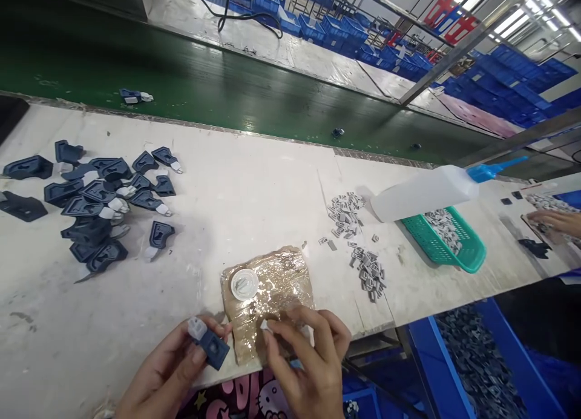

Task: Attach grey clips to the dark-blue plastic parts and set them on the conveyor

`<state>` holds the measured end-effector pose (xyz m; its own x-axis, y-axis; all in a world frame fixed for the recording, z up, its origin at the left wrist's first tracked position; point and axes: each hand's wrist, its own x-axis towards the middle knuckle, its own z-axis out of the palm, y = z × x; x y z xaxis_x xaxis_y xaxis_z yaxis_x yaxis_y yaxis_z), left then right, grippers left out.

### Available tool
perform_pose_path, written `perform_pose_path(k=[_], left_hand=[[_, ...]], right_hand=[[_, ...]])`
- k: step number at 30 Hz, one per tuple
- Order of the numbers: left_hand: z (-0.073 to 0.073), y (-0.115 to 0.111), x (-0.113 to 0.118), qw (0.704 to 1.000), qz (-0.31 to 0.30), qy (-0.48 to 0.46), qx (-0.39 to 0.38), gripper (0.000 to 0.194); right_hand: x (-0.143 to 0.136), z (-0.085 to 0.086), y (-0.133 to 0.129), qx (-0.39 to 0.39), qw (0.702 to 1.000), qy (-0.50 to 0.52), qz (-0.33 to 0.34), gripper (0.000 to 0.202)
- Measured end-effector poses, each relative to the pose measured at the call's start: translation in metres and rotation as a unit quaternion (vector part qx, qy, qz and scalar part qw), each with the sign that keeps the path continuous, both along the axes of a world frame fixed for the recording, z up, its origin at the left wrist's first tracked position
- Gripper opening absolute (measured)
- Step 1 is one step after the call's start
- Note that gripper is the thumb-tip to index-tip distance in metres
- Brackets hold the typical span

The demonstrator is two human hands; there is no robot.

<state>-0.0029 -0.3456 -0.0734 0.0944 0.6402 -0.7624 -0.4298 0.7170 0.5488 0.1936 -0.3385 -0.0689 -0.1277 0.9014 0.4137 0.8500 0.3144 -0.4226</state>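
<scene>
Factory floor, assembly line: a white counter [254, 189] runs beside a green conveyor belt [204, 86], with stacks of blue crates [508, 86] behind at 1 o'clock.

Item 1. Left hand [167, 370], at 7 o'clock: grip pinching one dark blue plastic part with a white tip [207, 341], held just above the counter edge.

Item 2. Right hand [308, 364], at 6 o'clock: fingertips pressed together on something small and pale [264, 326], too small to identify, over the near edge of a taped brown pad [267, 298]. One white round cap [244, 284] sits on that pad.

Item 3. Pile of dark blue parts [95, 207], at 9 to 10 o'clock: about twenty, several already carrying a white tip; exact count cannot be told where they overlap.

Item 4. Small grey pieces: two loose heaps on the counter [363, 255] at 3 o'clock, more in one green basket [454, 249] and in a blue bin [481, 358] below the counter; far too many to count.

Item 5. One white squeeze bottle with a blue nozzle [426, 192], lying on the basket rim.

Item 6. On the belt: one assembled part [134, 95] and two small dark bits.

Item 7. A co-worker's hand [556, 220], far right.

Progress, judged: one part in hand, the pile mostly waiting, one piece sent off; most of the work remains.
</scene>
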Motion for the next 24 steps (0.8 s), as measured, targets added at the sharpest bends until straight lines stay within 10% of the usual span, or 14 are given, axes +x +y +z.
perform_pose_path(k=[12, 24], left_hand=[[0.009, 0.0, 0.008, 0.999, -0.026, -0.006, 0.021, 0.029], [-0.003, -0.006, 0.003, 0.998, -0.027, -0.005, 0.057, 0.027]], right_hand=[[-0.038, 0.005, -0.001, -0.012, 0.975, 0.22, -0.023, 0.012], [-0.045, 0.005, -0.008, -0.058, 0.982, 0.181, 0.02, 0.013]])
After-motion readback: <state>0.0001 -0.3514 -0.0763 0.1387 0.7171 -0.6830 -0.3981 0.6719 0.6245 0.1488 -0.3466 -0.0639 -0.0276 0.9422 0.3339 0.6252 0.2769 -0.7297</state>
